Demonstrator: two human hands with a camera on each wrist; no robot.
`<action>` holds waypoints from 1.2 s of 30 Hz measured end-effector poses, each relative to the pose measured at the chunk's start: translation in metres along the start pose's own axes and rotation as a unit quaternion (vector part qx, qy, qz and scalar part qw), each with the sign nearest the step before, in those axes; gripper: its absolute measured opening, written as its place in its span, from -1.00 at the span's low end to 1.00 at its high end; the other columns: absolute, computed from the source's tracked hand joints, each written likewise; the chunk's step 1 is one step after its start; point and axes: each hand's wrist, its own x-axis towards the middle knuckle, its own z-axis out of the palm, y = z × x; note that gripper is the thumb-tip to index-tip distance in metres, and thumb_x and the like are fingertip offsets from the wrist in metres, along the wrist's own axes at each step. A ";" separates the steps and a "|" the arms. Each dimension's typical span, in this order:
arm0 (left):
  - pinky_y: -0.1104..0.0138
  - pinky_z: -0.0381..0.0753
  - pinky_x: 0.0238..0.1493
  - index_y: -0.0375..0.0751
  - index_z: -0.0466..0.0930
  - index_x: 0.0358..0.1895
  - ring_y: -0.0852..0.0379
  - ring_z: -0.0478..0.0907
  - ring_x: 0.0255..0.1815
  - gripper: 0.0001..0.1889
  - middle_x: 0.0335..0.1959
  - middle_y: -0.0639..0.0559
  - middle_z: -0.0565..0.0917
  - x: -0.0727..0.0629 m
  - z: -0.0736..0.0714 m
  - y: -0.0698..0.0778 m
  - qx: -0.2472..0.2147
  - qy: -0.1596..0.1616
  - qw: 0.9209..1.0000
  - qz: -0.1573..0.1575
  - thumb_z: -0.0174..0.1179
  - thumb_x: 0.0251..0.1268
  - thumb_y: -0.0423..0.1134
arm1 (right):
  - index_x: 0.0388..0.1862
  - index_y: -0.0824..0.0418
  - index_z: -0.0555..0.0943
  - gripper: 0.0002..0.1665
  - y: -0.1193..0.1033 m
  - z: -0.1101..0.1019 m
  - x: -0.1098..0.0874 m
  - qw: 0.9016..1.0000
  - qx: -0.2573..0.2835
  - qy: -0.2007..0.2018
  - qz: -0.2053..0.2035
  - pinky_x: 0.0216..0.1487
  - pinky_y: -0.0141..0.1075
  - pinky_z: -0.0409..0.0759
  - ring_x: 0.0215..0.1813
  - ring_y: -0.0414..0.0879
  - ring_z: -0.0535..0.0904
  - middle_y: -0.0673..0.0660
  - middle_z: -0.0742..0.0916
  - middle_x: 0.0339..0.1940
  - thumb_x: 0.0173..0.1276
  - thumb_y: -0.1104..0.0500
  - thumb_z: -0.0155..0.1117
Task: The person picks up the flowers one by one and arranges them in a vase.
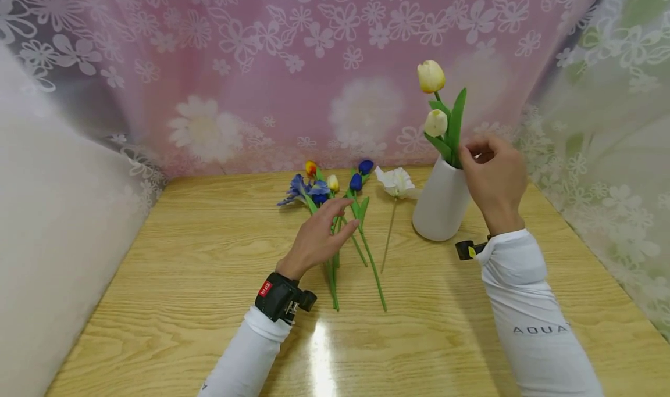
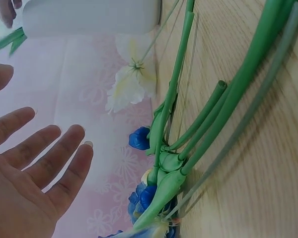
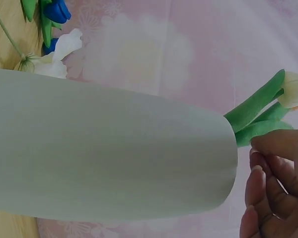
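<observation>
Two pale yellow tulips (image 1: 431, 76) with green leaves stand in a white vase (image 1: 438, 208). At its mouth, my right hand (image 1: 494, 173) pinches at the lower leaves (image 3: 260, 131), thumb and forefinger close together; the stems below are hidden in the vase. My left hand (image 1: 320, 234) hovers over a loose group of artificial flowers with its fingers spread and nothing held. In that group lie blue tulips (image 1: 356, 182), a violet-blue flower (image 1: 296, 189), a small yellow tulip (image 1: 332, 182) and an orange-red tulip (image 1: 311, 168), their green stems pointing toward me.
Between the group and the vase, a white broad-petalled flower (image 1: 395, 182) lies with its thin stem toward me. Everything rests on a wood-grain table (image 1: 209, 257). A pink floral curtain (image 1: 293, 83) hangs behind, and a pale floral curtain (image 1: 617, 153) borders the right side.
</observation>
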 end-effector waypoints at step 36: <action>0.15 0.53 -0.04 -0.10 0.35 0.36 0.04 0.45 0.16 -0.49 0.29 -0.03 0.41 -0.031 -0.015 -0.023 0.046 0.010 0.997 -0.057 0.06 0.44 0.00 | -0.29 0.28 0.67 -0.89 0.008 0.077 -0.081 0.961 0.121 -0.170 -0.179 -0.42 -0.27 0.57 -0.42 -0.11 0.59 0.09 0.68 -0.40 0.31 0.22 0.32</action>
